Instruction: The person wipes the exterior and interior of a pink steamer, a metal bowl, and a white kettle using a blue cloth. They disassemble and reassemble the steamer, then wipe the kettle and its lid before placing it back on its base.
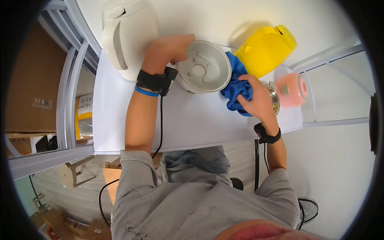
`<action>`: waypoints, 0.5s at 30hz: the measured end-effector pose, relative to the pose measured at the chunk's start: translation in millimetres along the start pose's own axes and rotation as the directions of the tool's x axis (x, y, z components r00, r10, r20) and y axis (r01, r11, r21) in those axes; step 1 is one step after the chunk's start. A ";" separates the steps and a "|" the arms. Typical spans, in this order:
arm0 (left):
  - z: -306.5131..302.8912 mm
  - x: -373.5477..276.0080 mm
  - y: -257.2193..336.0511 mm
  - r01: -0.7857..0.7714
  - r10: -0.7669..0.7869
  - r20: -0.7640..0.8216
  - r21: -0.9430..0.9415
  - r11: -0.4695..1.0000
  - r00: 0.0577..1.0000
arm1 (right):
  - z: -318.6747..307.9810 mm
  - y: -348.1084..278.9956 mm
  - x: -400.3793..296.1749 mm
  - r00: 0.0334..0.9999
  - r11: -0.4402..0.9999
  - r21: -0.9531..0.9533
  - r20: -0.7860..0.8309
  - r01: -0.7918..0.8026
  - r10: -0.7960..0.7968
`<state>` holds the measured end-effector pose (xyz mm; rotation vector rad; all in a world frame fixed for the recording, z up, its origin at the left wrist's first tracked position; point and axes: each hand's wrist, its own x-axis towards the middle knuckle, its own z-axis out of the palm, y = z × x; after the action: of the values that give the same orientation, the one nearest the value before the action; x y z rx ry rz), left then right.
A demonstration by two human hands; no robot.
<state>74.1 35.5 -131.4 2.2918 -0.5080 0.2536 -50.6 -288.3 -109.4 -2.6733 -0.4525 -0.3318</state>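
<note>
My left hand (pixel 171 49) grips the left rim of a round, pale grey-white pot-like vessel (pixel 207 82), fingers curled over its edge. Raised bumps ring a circle on the vessel's inner floor, and nothing else lies inside. A crumpled blue cloth (pixel 238 90) is bunched in my right hand (pixel 255 96), against the vessel's right side. Just right of that hand, a shiny metal container (pixel 275 100) is partly hidden behind it. The cloth's upper end reaches the foot of a yellow jug (pixel 267 49), which has a handle and a lid.
A large white jug (pixel 135 36) stands left of the vessel. A pink lidded container (pixel 289 90) is at the white table's (pixel 192 126) right end. Metal frame posts (pixel 79 96) border the left side. A black cable (pixel 161 126) hangs from my left wrist device.
</note>
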 end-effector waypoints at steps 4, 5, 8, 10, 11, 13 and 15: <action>-0.2 -7.6 -9.4 -0.267 0.328 -0.313 0.221 0.938 0.891 | -27.2 -22.4 11.2 0.960 0.988 0.038 -0.247 0.149 -0.135; -3.2 -10.2 -5.1 -0.308 0.378 -0.357 0.238 0.921 0.854 | -31.9 -28.9 15.0 0.944 0.979 0.038 -0.274 0.202 -0.184; -13.5 -12.4 7.7 -0.353 0.475 -0.362 0.355 0.866 0.802 | -38.8 -45.1 24.4 0.897 0.938 0.059 -0.319 0.342 -0.307; -17.8 -11.6 17.4 -0.382 0.530 -0.333 0.417 0.824 0.780 | -31.5 -52.1 42.3 0.836 0.869 -0.004 -0.273 0.494 -0.477; -19.6 -11.5 21.9 -0.404 0.557 -0.325 0.432 0.806 0.764 | -24.9 -54.7 53.4 0.794 0.823 -0.032 -0.245 0.566 -0.556; -25.0 -15.2 30.4 -0.407 0.582 -0.318 0.472 0.782 0.749 | 0.1 -56.3 74.0 0.809 0.816 0.001 -0.131 0.578 -0.573; -27.9 -20.8 40.8 -0.385 0.583 -0.317 0.508 0.770 0.748 | 18.4 -54.5 86.9 0.853 0.854 0.055 0.037 0.518 -0.520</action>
<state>37.0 35.7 -92.7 2.3231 -0.8752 1.2585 12.6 -210.5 -81.1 -2.4776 -1.1927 -0.3999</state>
